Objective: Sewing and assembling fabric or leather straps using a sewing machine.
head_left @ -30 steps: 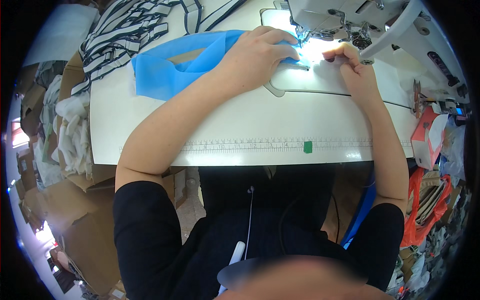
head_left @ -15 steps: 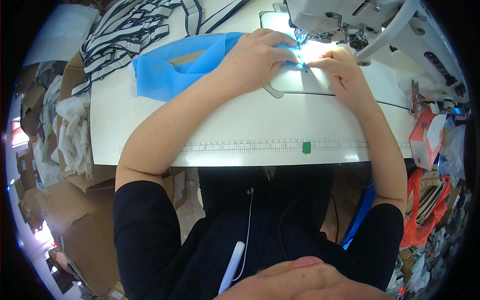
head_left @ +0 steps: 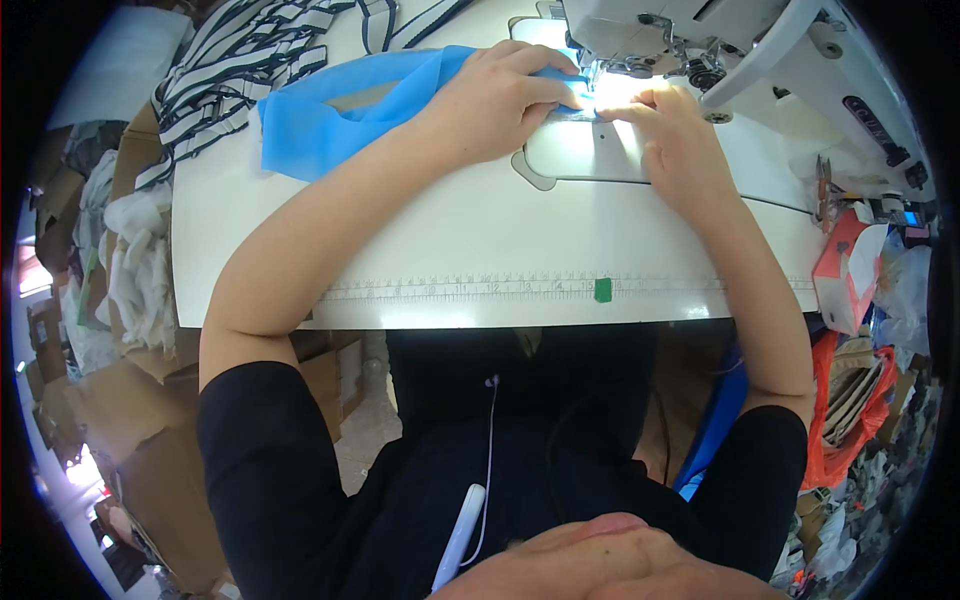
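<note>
Farthest to the left of your left hand, you have a heap of black-and-white striped straps (head_left: 245,75). Nearer that hand, the blue cloth (head_left: 310,125) spreads leftward from beneath your palm and runs under your fingers to the lit needle area. Your left hand (head_left: 508,105) lies over the cloth, fingers bent upon it; whether they pinch it, I cannot tell. Just beyond your fingertips stands the sewing machine (head_left: 670,20). Your right hand (head_left: 680,145) has its fingertips at the cloth's right end, in glare, so its grip cannot be told. Right of it sits a red-and-white box (head_left: 840,275).
</note>
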Demonstrator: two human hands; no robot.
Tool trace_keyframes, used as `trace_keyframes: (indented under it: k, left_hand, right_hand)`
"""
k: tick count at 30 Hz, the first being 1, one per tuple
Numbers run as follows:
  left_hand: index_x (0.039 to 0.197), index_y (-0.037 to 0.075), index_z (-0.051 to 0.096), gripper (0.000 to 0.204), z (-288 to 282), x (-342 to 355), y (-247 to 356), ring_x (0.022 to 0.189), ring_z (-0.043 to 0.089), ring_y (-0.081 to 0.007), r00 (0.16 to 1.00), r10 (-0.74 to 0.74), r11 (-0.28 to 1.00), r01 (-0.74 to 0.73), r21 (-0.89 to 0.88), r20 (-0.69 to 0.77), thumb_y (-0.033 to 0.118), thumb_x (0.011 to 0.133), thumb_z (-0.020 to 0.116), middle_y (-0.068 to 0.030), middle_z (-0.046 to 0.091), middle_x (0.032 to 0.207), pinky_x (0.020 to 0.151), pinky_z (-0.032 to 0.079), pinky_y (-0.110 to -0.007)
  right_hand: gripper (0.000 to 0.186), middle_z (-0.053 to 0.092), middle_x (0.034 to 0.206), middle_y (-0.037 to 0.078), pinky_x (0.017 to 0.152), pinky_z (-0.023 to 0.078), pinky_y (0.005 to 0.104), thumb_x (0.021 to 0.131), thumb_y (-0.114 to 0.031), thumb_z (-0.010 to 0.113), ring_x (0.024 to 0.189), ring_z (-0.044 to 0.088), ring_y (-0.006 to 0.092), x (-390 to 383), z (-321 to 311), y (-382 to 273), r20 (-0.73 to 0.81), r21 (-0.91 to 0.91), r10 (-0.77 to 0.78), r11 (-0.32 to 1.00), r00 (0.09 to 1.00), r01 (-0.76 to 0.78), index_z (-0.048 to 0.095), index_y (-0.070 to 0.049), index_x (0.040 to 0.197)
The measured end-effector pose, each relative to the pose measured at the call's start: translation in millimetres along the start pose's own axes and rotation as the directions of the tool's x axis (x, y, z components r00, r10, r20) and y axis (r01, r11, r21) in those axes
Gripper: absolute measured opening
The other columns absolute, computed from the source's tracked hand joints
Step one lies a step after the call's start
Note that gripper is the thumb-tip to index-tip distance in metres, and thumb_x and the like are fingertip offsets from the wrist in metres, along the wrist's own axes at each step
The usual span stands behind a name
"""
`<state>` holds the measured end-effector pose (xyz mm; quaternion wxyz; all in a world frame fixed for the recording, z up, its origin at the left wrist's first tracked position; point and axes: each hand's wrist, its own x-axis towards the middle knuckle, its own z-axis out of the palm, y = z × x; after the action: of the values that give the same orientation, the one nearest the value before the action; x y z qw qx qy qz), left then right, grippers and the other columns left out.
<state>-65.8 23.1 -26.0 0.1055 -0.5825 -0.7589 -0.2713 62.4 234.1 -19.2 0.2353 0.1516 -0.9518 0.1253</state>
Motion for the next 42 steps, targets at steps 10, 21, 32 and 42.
trace_keyframes:
  k: [10,21,32,42]
  left_hand:
    - [0.102,0.014,0.073,0.022,0.0,4.3,-2.6,0.110,0.056,-0.0268,1.000,0.018,0.998,-0.018,0.063,0.003,0.004,0.085,0.062,-0.0062,0.061,0.120,0.094,0.045,-0.037]
    - [0.098,0.008,0.073,0.026,-13.6,16.2,0.5,0.105,0.053,-0.0369,0.997,-0.079,0.996,0.079,-0.050,0.016,0.001,0.077,0.059,-0.0176,0.060,0.108,0.093,0.044,-0.044]
    - [0.101,0.007,0.073,0.024,-19.2,17.5,3.7,0.108,0.053,-0.0347,0.981,-0.145,0.989,0.148,-0.011,0.132,0.006,0.082,0.058,-0.0175,0.060,0.109,0.095,0.043,-0.042]
    - [0.102,0.016,0.074,0.023,-15.4,4.7,-16.4,0.110,0.056,-0.0260,1.000,-0.008,1.000,0.008,0.020,0.020,0.007,0.084,0.065,-0.0044,0.062,0.120,0.096,0.047,-0.036]
  right_hand:
    - [0.043,0.061,0.084,0.005,0.072,0.044,0.0362,0.079,0.010,0.056,0.071,0.059,0.0224,-1.1,7.9,5.2,-0.011,-0.016,0.084,0.996,0.996,-0.085,0.073,-0.021,0.104]
    - [0.036,0.067,0.088,0.023,0.082,0.051,0.0418,0.079,-0.004,0.054,0.079,0.067,0.0339,-0.6,1.3,-4.5,0.167,-0.061,0.325,0.946,0.931,-0.319,0.070,-0.013,0.111]
    - [0.028,0.069,0.086,0.014,0.069,0.051,0.0396,0.081,-0.005,0.055,0.072,0.065,0.0294,7.0,-6.2,-10.8,0.276,0.230,0.544,0.763,0.793,-0.604,0.072,-0.014,0.100]
    - [0.034,0.070,0.089,0.012,0.064,0.048,0.0282,0.081,0.006,0.046,0.068,0.063,0.0192,1.1,-6.4,-0.4,0.078,0.316,0.260,0.909,0.963,-0.271,0.071,-0.006,0.101]
